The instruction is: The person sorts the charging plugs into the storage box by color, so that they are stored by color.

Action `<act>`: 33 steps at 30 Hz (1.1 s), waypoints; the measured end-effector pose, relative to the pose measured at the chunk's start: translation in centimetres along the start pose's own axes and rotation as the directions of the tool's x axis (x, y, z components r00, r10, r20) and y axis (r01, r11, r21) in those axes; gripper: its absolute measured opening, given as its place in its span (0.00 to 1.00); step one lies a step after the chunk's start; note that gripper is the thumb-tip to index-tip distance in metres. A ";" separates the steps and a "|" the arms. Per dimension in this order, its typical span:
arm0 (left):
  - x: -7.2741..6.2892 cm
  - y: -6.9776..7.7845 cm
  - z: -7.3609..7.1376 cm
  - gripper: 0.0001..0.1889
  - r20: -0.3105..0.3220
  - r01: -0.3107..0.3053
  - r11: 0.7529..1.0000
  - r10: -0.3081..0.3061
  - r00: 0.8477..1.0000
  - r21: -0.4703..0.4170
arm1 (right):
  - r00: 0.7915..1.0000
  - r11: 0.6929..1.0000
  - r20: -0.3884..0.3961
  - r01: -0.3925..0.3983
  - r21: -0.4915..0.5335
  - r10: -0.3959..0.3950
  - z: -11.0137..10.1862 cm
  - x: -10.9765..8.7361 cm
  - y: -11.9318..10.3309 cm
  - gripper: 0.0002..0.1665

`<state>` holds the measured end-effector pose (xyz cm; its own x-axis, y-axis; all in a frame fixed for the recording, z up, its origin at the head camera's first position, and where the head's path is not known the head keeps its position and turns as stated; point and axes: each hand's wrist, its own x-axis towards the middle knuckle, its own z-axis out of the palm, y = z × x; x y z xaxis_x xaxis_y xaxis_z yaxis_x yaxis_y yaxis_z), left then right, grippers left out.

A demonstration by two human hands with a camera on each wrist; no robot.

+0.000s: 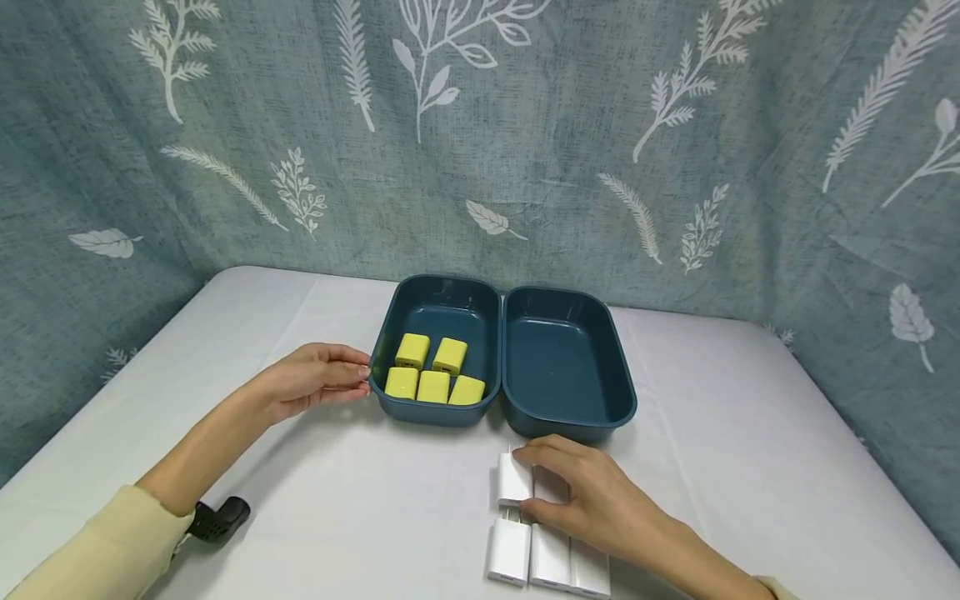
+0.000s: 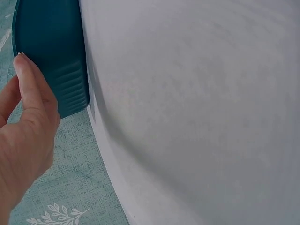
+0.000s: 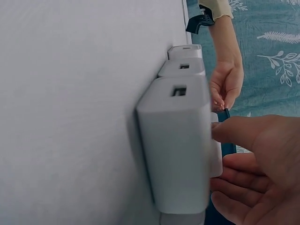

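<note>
My left hand [image 1: 318, 379] touches the outer left side of a dark blue container [image 1: 435, 412], its fingers fairly straight at the rim. In the left wrist view, the fingertips lie against the blue wall [image 2: 70, 79]. Several yellow charger blocks [image 1: 433, 387] sit in the front part of that container. My right hand [image 1: 592, 487] pinches a white charger block [image 1: 515, 483] between thumb and fingertips, at its two ends. Another white block is partly hidden under this hand. In front lies a row of white charger blocks [image 1: 508, 552], prongs pointing away, partly covered by the hand.
A second dark blue container [image 1: 562, 367], with nothing in it, stands against the first one's right side. White cloth [image 1: 337, 517] covers the table. A patterned green-blue curtain [image 1: 480, 167] hangs behind. A black device [image 1: 219, 518] is strapped at the left wrist.
</note>
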<state>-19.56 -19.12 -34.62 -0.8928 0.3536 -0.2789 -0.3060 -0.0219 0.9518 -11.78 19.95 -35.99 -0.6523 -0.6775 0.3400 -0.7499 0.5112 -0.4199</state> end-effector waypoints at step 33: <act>0.0 -0.1 -0.1 0.19 0.001 -0.005 1.000 0.005 1.000 0.001 | 0.978 0.999 -0.208 0.018 0.028 -0.012 -4.7 2.9 3.2 0.27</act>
<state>-19.58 -19.20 -34.71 -0.8942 0.3543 -0.2736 -0.3008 -0.0227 0.9534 -16.55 22.11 -32.38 -0.6521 -0.5585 0.5127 -0.7581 0.4841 -0.4370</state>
